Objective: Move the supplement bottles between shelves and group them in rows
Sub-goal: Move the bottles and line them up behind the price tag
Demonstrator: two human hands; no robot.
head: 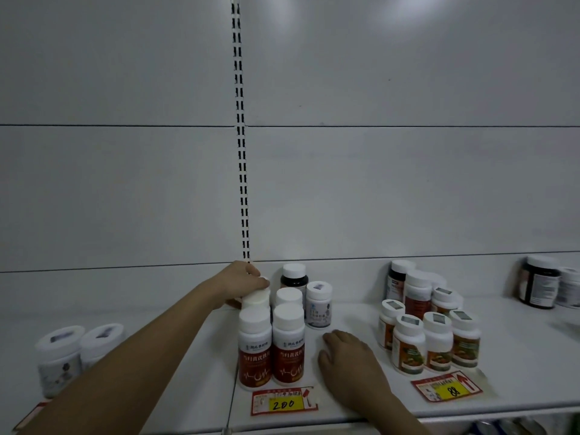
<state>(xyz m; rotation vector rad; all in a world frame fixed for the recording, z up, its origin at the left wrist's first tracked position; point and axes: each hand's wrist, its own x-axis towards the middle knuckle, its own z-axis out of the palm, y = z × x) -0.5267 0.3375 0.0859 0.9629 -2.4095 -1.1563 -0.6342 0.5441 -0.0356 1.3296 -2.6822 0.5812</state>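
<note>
From the head camera, a white metal shelf [361,400] runs across the lower part of the view, backed by pale panels and a slotted upright [243,183]. Take the yellow price tag marked 200 [284,403] at the shelf's front edge as the landmark.

Just behind that tag stand two red-labelled white plastic supplement bottles with white caps [271,350], side by side and touching. Behind them is a second pair of white-capped bottles. The left hand [243,282] reaches in from the left of the tag, fingers curled over the cap of the rear left white bottle [255,298], gripping it.

Right of the tag, the right hand [348,356] lies palm down on the shelf, fingers relaxed and holding nothing.

Behind and slightly right of the tag stand a dark brown bottle with a white cap [294,277] and a small pale-labelled white bottle [318,304].

Farther right of the tag is a cluster of green-and-orange-labelled white bottles [433,340], with a second yellow tag marked 88 [448,389] in front of them.

Far left of the tag sit two blurred white tubs [78,350].
</note>
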